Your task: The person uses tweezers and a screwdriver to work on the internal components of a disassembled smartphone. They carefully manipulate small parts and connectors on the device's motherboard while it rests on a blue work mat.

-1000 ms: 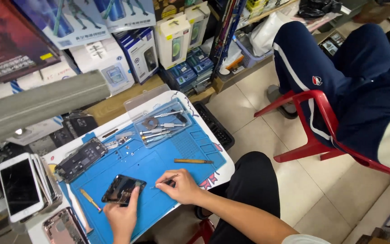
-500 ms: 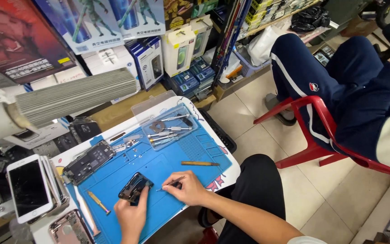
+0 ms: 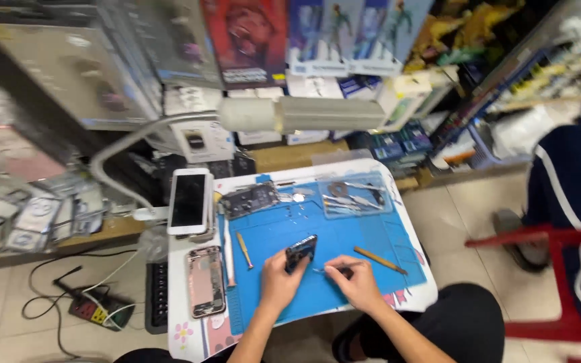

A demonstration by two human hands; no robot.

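Head view, the only one: we're mid-teardown on a small dark phone part (image 3: 301, 250), propped on edge near the middle of the blue mat (image 3: 344, 228). Left hand (image 3: 278, 282) pinches it from below, fingers wrapped on its lower end. Right hand (image 3: 354, 282) is closed around a thin tool (image 3: 327, 270), tip aimed left at the part's base; looks like tweezers, but blur makes that unsure.

Off the mat's left edge: a rose-gold phone shell (image 3: 205, 280), and above it a white phone (image 3: 189, 199) face up. On the mat: small screwdriver (image 3: 244, 249) at left, wooden-handled pick (image 3: 379, 260) at right, clear tray (image 3: 356, 195) top right.

Next move likely needs the part braced and the tip fed in gently.
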